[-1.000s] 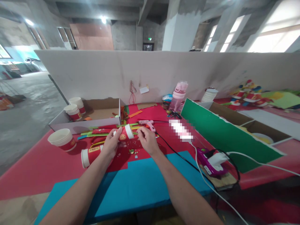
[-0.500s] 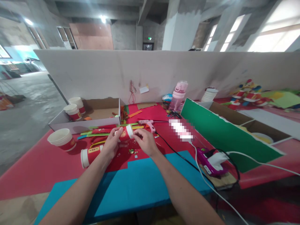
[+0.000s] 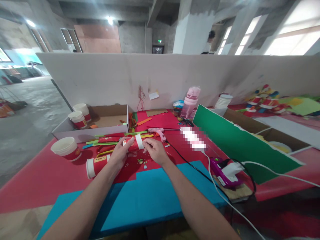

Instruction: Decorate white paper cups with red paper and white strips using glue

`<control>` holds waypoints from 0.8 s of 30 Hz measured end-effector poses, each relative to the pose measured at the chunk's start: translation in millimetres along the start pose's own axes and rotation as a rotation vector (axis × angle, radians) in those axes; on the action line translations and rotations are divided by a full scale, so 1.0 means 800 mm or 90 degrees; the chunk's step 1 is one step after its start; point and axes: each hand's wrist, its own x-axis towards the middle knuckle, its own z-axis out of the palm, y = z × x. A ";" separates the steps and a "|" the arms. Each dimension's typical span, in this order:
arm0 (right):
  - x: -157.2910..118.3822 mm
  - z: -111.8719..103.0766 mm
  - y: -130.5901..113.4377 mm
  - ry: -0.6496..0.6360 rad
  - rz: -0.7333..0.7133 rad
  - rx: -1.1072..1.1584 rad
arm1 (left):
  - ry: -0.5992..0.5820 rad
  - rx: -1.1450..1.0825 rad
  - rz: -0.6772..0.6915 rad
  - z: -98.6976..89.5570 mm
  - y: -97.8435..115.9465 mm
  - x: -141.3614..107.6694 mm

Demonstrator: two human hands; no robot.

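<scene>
A red-and-white paper cup [image 3: 137,142] lies sideways in my left hand [image 3: 120,150], whose thumb and fingers wrap round it. At the cup's white right end, my right hand [image 3: 155,150] has its thumb and fingers pinched together. Whatever those fingertips hold, if anything, is too small to make out. Beneath the left wrist, another red paper cup [image 3: 100,164] rests on its side. Just beyond the hands is a pink glue gun [image 3: 158,132] on the red table cover. Small scraps [image 3: 142,161] are scattered below the held cup.
Stacked paper cups [image 3: 68,149] stand at left, before an open cardboard box [image 3: 110,121] with more cups. A purple power strip [image 3: 226,173] with cables lies at right, beside a green-sided box [image 3: 240,143]. A pink bottle [image 3: 190,101] stands near the white partition [image 3: 100,76].
The held cup has turned and shifted slightly right in my left hand. My right fingers have moved a little right along with it. A person's blurred head has appeared beyond the partition.
</scene>
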 end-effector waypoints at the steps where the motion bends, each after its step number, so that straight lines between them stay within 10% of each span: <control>1: 0.000 0.002 0.001 -0.003 0.041 0.053 | 0.001 -0.004 0.002 0.001 0.000 0.000; 7: 0.001 0.013 0.009 0.000 0.267 0.419 | 0.019 -0.007 0.035 0.003 -0.004 -0.001; 24: 0.002 0.010 0.010 0.014 0.279 0.536 | 0.041 0.005 0.055 0.005 -0.004 -0.002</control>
